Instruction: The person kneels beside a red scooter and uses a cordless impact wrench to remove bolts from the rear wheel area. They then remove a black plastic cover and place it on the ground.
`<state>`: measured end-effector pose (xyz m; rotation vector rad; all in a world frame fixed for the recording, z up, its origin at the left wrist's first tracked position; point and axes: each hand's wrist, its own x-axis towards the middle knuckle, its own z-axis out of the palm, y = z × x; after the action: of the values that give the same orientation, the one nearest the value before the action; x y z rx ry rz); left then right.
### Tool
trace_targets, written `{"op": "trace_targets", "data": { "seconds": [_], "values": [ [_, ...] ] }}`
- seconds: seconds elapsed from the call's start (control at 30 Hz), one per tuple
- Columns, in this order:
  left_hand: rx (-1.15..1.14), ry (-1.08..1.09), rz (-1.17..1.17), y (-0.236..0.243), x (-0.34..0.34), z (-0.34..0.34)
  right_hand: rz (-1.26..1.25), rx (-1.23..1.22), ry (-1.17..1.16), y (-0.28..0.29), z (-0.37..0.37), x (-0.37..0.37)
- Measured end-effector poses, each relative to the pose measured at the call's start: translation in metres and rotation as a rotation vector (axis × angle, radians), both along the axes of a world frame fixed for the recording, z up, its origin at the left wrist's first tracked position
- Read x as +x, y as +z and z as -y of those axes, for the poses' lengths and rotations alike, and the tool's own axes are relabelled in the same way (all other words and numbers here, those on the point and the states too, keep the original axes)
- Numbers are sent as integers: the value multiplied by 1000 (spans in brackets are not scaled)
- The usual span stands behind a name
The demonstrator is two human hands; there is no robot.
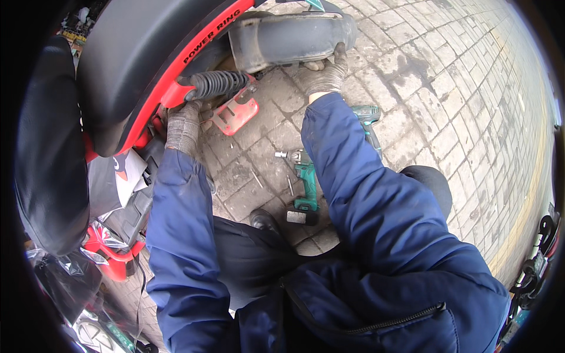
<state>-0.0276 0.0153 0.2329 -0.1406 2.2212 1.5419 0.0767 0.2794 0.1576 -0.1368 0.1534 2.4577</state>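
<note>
A red and black two-wheeler leans in from the upper left, its black seat (118, 65) above a red frame rail (176, 76). My right hand (325, 75), in a worn grey glove, grips the lower edge of a dusty dark mudguard (282, 40), one finger lying up against its side. My left hand (183, 126), gloved too, reaches in under the red rail beside the black coil-spring shock absorber (218, 85); its fingers are hidden there. A scuffed red bracket (236, 110) sticks out below the spring, close to my left hand.
On the paving bricks (471, 112) lies a teal cordless impact wrench (306, 182) between my arms. A second teal power tool (367, 117) is partly behind my right sleeve. A thin metal rod (257, 178) lies nearby. Red plastic parts (115, 259) and bags crowd the left.
</note>
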Motion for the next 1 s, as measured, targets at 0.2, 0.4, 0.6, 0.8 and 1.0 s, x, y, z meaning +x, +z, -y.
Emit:
{"op": "trace_targets", "data": {
  "seconds": [0.2,0.4,0.6,0.8,1.0],
  "values": [
    [40,6,11,-10,-6,-5,26,-208,65,-10,22,-26],
    [-143,-259,28,-28,-14,5,-53,-98,121,0,21,-34],
    [-75,-326,-119,-29,-8,-10,159,177,137,28,50,-53],
    [343,148,215,-3,4,-9,281,590,185,56,82,-66],
    [392,429,191,-11,-4,2,701,843,205,99,103,-58]
  ]
}}
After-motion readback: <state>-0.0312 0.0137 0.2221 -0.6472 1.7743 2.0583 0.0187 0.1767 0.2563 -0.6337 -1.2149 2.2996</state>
